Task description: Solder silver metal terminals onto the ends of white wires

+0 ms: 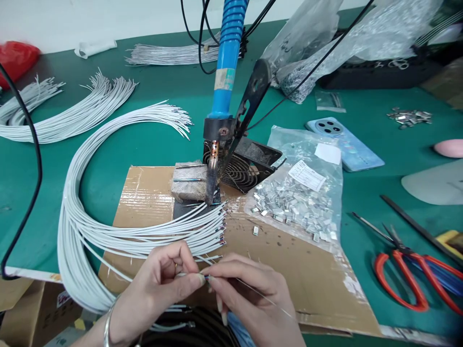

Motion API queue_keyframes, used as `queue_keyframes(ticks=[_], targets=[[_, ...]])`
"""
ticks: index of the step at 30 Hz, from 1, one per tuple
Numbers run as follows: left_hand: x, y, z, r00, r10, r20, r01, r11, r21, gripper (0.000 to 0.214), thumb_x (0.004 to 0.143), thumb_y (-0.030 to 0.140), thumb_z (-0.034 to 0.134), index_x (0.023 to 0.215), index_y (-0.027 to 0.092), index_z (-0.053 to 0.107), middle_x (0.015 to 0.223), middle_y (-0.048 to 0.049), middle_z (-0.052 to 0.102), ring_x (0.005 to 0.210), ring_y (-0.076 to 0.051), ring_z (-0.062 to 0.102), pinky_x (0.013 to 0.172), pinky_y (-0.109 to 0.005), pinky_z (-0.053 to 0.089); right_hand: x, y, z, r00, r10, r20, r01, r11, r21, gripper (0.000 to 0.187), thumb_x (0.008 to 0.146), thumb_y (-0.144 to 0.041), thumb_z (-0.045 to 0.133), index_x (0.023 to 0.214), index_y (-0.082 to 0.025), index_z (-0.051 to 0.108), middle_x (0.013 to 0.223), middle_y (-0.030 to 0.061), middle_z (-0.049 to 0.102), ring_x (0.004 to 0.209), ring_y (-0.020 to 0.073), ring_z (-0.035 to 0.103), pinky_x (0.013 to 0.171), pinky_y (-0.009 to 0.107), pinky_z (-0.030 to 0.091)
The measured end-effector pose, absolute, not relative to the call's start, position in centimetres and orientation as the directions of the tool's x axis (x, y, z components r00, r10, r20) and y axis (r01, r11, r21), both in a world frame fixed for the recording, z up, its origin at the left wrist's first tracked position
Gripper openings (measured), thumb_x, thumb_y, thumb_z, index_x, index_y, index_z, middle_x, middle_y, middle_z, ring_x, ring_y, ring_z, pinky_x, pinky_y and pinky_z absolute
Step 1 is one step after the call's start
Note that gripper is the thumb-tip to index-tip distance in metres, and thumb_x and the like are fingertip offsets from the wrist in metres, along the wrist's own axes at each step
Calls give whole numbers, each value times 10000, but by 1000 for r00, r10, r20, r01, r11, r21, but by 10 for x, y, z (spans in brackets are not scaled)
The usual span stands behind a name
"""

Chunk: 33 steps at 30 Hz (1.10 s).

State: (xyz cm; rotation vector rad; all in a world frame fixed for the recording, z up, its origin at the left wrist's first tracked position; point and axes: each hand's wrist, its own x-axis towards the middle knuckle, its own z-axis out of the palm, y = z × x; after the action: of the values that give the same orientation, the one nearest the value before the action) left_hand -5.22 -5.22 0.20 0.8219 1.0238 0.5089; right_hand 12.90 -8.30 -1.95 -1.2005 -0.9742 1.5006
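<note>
Green flat-topped counter (155,149) carries everything. Brown corrugated cardboard sheet (307,284) lies on it, probably guarding the surface from heat. Bundle of white round cables (68,226) curves in from the left, ends fanned over the cardboard, presumably so one can be picked out easily. Blue-handled soldering iron (226,62) stands tip-down above the cardboard, likely fixed to leave both hands free. Clear plastic bag of silver metal shells (289,212) sits right of it, presumably for easy reach.

Right hand (253,289) and left hand (159,284) meet in front of the bundle's ends. Left grip: thumb and finger clamped on a single white cable (183,274). Right grip: fingertips pinched at its dark tip, probably to steady it. Cable's long axis runs roughly left-right, tip pointing right. Thin pale strand (267,299) slants down-right across the right hand; can't tell what it joins.
</note>
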Motion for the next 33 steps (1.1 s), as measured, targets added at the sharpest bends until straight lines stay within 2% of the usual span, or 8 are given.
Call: queue_keyframes(ticks=[2, 5, 9, 11, 14, 18, 24, 33], targets=[[-53, -52, 2, 447, 716, -536, 10, 595, 803, 369, 877, 490, 738, 786, 196, 533, 650, 51, 449, 606, -117, 299, 554, -272, 202, 130, -85, -21, -69, 979, -191, -147, -200, -969, 102, 877, -237, 748, 839, -231, 842, 635, -4, 645, 477, 96, 570, 447, 199, 454], [-54, -52, 3, 429, 726, -538, 87, 559, 824, 345, 894, 474, 721, 789, 195, 549, 639, 63, 410, 586, -113, 268, 535, -277, 176, 136, -86, -20, -74, 997, 22, 79, 28, -996, 139, 903, -156, 704, 920, -242, 811, 702, 10, 692, 575, 124, 623, 530, 220, 483], [-55, -49, 8, 439, 713, -546, 206, 512, 834, 316, 914, 438, 695, 766, 186, 577, 636, 63, 387, 555, -104, 248, 517, -288, 156, 152, -78, -7, -320, 906, 276, 309, 375, -874, 220, 942, -71, 587, 1050, -187, 738, 810, 58, 720, 680, 160, 629, 627, 257, 512], [-56, -48, 10, 498, 674, -545, 243, 495, 834, 307, 912, 409, 695, 739, 180, 587, 647, 46, 424, 569, -108, 297, 526, -287, 187, 160, -69, 0, -464, 876, 134, 339, 315, -886, 182, 978, -118, 575, 961, -173, 747, 775, 52, 696, 679, 151, 622, 610, 247, 485], [-56, -47, 12, 575, 628, -525, 270, 460, 846, 271, 906, 354, 701, 728, 178, 595, 681, 27, 486, 597, -116, 354, 545, -279, 235, 166, -56, -1, -575, 817, -37, 194, 93, -977, 201, 960, -202, 646, 826, -186, 795, 680, 5, 652, 592, 111, 589, 554, 220, 445], [-51, -51, 11, 422, 776, -469, 328, 351, 877, 241, 955, 351, 629, 778, 193, 589, 702, 38, 471, 602, -121, 339, 543, -269, 252, 160, -52, -20, -421, 867, -267, -142, -354, -924, 147, 869, -267, 757, 777, -184, 835, 663, -3, 614, 469, 73, 540, 431, 180, 428], [-45, -56, 5, 259, 898, -356, 329, 265, 906, 264, 1002, 400, 534, 818, 212, 555, 698, 43, 434, 604, -143, 331, 544, -273, 273, 143, -66, -34, -145, 925, -351, -310, -379, -872, 108, 880, -341, 770, 897, -268, 848, 630, -31, 597, 466, 34, 521, 446, 120, 444], [-43, -62, -1, 224, 929, -294, 379, 195, 905, 268, 1022, 403, 502, 838, 217, 564, 698, 30, 476, 613, -151, 390, 571, -266, 333, 121, -76, -13, -14, 902, -431, -343, -409, -846, 111, 803, -343, 814, 862, -265, 866, 661, -3, 635, 481, 54, 543, 454, 151, 453]])
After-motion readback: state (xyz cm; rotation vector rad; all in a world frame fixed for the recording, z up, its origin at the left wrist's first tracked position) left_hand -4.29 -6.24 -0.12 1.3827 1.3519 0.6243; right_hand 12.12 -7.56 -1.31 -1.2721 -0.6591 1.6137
